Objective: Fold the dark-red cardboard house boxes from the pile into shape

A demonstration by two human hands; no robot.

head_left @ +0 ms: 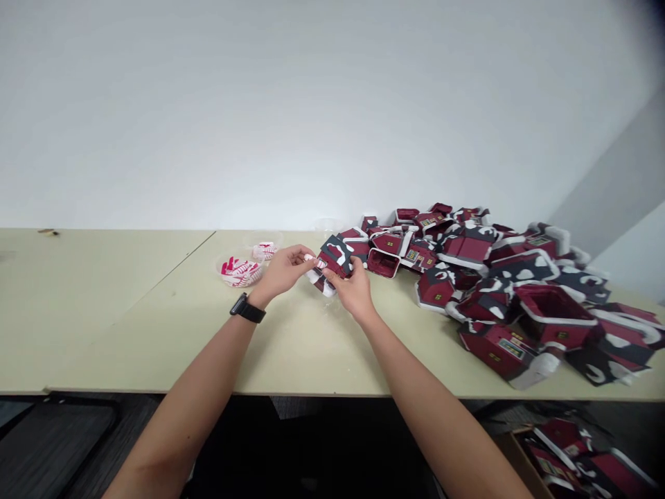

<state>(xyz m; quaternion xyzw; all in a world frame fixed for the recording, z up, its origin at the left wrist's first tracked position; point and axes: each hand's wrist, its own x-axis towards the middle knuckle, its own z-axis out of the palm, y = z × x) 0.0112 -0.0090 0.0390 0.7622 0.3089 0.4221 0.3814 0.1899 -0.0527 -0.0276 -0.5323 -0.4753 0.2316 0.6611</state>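
Note:
A small dark-red toy house (pixel 337 255) with a dark, white-patched roof is tilted above the table, and my right hand (pixel 356 291) is closed around its lower side. My left hand (pixel 285 270), wearing a black watch (pixel 248 308) on the wrist, pinches a small red-and-white striped piece (pixel 321 263) against the house's left side. The house's far side and part of the striped piece are hidden by my fingers. Left of my left hand, a clear bowl (pixel 220 272) holds several similar striped pieces.
More striped pieces (pixel 264 251) lie in a clear container behind the bowl. A large heap of dark-red toy houses (pixel 467 249) covers the right of the table (pixel 171 333). Below its right edge, a cardboard box (pixel 512 450) holds more houses. A white wall (pixel 260 111) stands behind.

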